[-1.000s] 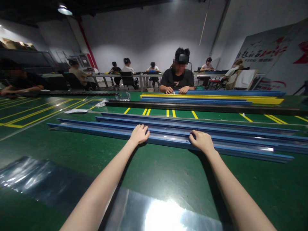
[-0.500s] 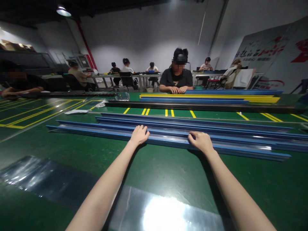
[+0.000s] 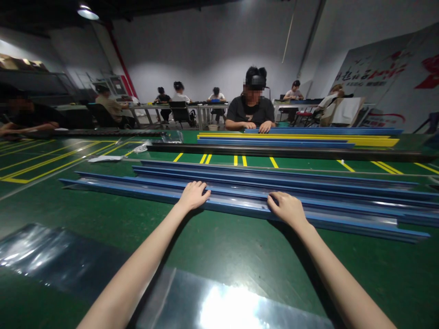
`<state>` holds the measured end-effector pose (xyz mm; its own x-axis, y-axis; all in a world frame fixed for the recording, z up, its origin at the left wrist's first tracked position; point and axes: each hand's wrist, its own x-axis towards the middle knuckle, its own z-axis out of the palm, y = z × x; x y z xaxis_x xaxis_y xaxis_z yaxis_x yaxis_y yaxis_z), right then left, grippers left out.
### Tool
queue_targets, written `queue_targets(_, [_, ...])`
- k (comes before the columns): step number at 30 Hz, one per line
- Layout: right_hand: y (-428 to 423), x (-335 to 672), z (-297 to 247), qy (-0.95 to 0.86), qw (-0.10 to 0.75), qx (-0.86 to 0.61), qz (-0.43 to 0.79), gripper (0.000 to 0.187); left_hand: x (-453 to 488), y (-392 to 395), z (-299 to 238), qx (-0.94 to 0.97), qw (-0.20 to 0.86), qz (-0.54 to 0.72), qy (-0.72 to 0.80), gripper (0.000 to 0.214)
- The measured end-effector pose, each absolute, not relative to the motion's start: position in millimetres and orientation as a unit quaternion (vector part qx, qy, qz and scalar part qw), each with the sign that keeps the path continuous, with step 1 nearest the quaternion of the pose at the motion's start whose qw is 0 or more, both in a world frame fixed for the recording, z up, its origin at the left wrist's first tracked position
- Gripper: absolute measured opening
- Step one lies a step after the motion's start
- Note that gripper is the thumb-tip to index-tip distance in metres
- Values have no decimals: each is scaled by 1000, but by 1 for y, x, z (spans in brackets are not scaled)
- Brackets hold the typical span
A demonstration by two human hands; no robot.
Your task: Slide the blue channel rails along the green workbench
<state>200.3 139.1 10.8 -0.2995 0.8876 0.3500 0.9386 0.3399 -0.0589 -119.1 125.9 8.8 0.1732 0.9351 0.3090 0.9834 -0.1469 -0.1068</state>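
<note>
A long blue channel profile [image 3: 236,205] with a shiny trough lies crosswise on the green table, nearest to me. My left hand [image 3: 194,196] is closed over it left of its middle, fingers across the trough. Further right, my right hand [image 3: 287,208] grips the same profile, its fingers curled over the trough and its thumb near the front wall. The undersides of both grips are hidden. Just behind lie more blue profiles [image 3: 343,182], side by side and close to the held one.
Clear plastic film [image 3: 61,256] lies at front left, with another glossy sheet [image 3: 171,297] before me. A black profile [image 3: 291,151] and yellow profile [image 3: 373,140] lie farther back. Across the table a person [image 3: 250,109] has both hands at a blue strip [image 3: 325,131]. Others sit behind.
The nearest blue profile has come slightly toward me with both hands on it, its right end most. The person opposite has shifted their hands slightly.
</note>
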Motion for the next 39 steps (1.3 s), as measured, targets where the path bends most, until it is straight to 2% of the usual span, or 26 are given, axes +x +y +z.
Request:
queue_targets(3, [143, 204, 14, -815, 169, -552, -45, 37, -116, 134, 20, -756, 121, -98, -636, 35])
queue_targets(9, [172, 209, 33, -822, 181, -538, -47, 32, -92, 174, 35, -778, 131, -135, -600, 23])
queue_targets(14, [215, 208, 38, -827, 144, -539, -66, 27, -66, 213, 35, -800, 67, -135, -581, 34])
queue_targets(17, [242, 208, 31, -834, 104, -537, -74, 35, -57, 233, 36, -800, 9, -100, -592, 55])
queue_targets(21, [272, 207, 17, -845, 71, -526, -60, 57, -52, 257, 34, -808, -32, -47, -586, 75])
queue_targets(25, [290, 208, 8, -856, 34, -513, -49, 69, -47, 271, 26, -812, -56, -16, -580, 82])
queue_targets(29, [295, 211, 8, -860, 12, -508, -51, 74, -46, 274, 20, -812, -32, -27, -582, 85])
queue_targets(39, [296, 222, 30, -870, 36, -489, -54, 85, -52, 266, 45, -840, 47, -12, -540, 88])
